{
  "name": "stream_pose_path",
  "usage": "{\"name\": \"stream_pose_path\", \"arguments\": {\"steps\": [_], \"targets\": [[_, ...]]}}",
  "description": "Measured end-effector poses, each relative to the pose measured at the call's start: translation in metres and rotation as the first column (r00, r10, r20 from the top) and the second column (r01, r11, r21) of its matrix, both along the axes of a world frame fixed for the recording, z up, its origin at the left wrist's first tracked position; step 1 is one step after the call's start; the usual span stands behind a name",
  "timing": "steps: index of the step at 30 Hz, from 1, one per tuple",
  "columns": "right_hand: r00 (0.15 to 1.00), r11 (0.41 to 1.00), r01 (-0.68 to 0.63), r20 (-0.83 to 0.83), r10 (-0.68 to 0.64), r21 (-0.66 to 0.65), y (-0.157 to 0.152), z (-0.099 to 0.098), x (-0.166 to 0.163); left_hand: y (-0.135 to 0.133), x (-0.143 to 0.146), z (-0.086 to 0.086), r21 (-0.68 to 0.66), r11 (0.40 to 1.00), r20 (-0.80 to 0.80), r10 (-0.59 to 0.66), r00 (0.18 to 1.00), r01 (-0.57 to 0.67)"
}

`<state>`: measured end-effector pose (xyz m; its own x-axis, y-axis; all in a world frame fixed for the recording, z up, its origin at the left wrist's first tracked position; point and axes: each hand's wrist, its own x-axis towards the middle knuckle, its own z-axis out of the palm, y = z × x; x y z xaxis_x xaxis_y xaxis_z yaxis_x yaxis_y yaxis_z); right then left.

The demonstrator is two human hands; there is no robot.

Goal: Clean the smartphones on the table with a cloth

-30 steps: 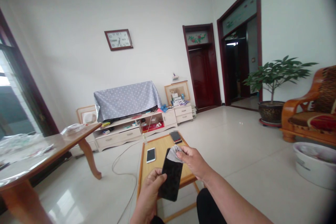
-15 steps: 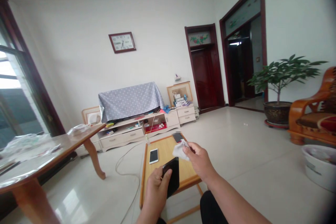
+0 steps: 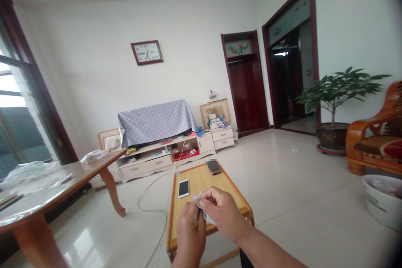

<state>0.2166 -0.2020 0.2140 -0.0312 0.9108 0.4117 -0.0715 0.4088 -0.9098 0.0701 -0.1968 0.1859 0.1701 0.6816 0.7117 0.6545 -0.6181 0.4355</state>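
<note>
Over the near edge of the small wooden table (image 3: 196,176), my left hand (image 3: 190,231) is closed on the black phone, which is turned edge-on and almost wholly hidden behind the fingers. My right hand (image 3: 223,212) pinches a thin white wipe (image 3: 208,218), pressing it close to the top of the left hand. The two hands nearly touch. Beyond them, a white phone (image 3: 184,188) with a dark screen lies flat on the table. At the far right corner of the tabletop sits a dark, pixelated object (image 3: 214,167).
A larger wooden table (image 3: 106,160) with plastic bags stands at left. A cable (image 3: 165,213) runs along the floor. A low white cabinet (image 3: 160,162) lines the far wall. To the right are a potted plant (image 3: 333,132), a wooden armchair (image 3: 361,134) and a white bucket (image 3: 378,203).
My right hand has come down and left with the wipe to meet the left hand. The black phone has turned from showing its broad face to edge-on.
</note>
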Motion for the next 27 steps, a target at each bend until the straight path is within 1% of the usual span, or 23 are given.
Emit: {"name": "stream_pose_path", "arguments": {"steps": [3,5,6,10,12,14,16,18,20,23,25,27], "targets": [[0.995,0.997,0.045,-0.084,-0.051,-0.069,0.012,-0.001,0.006,-0.001,-0.002,0.002,-0.016,1.0,-0.021,-0.022,1.0,0.022],[0.991,0.99,0.095,-0.088,-0.104,-0.108,0.016,0.001,0.01,0.0,-0.004,0.002,-0.025,0.999,-0.044,-0.039,0.998,0.038],[0.991,0.988,0.101,-0.071,-0.11,-0.113,0.016,0.001,0.009,0.001,-0.004,0.001,-0.025,0.999,-0.054,-0.042,0.998,0.04],[0.999,0.997,0.041,0.017,-0.04,-0.065,0.005,0.004,-0.002,0.006,-0.004,-0.007,0.002,1.0,-0.046,-0.011,0.999,0.011],[0.999,0.998,0.032,0.019,-0.031,-0.059,0.003,0.004,-0.004,0.006,-0.005,-0.01,0.009,1.0,-0.032,-0.011,0.999,0.011],[0.999,0.995,0.05,-0.017,-0.051,-0.081,0.007,0.004,0.0,0.005,-0.006,-0.009,-0.009,1.0,-0.026,-0.026,0.999,0.026],[0.993,0.988,0.099,-0.047,-0.105,-0.12,0.013,0.004,0.006,0.004,-0.008,-0.007,-0.022,0.999,-0.026,-0.036,0.999,0.036],[0.988,0.981,0.143,-0.032,-0.148,-0.134,0.016,0.003,0.009,0.003,-0.008,-0.006,-0.02,0.999,-0.033,-0.041,0.999,0.04],[0.991,0.985,0.134,0.006,-0.134,-0.107,0.014,0.002,0.006,0.004,-0.007,-0.007,-0.019,0.999,-0.039,-0.034,0.999,0.034],[0.995,0.995,0.081,0.055,-0.078,-0.057,0.01,0.0,0.001,0.004,-0.006,-0.009,-0.016,1.0,-0.032,0.007,0.999,-0.008],[0.994,0.993,0.1,0.054,-0.096,-0.06,0.012,0.0,0.004,0.003,-0.007,-0.009,-0.019,1.0,-0.028,0.008,1.0,-0.008],[0.989,0.985,0.145,0.028,-0.143,-0.095,0.017,-0.001,0.009,0.003,-0.007,-0.007,-0.021,1.0,-0.036,-0.015,0.999,0.014]]}}
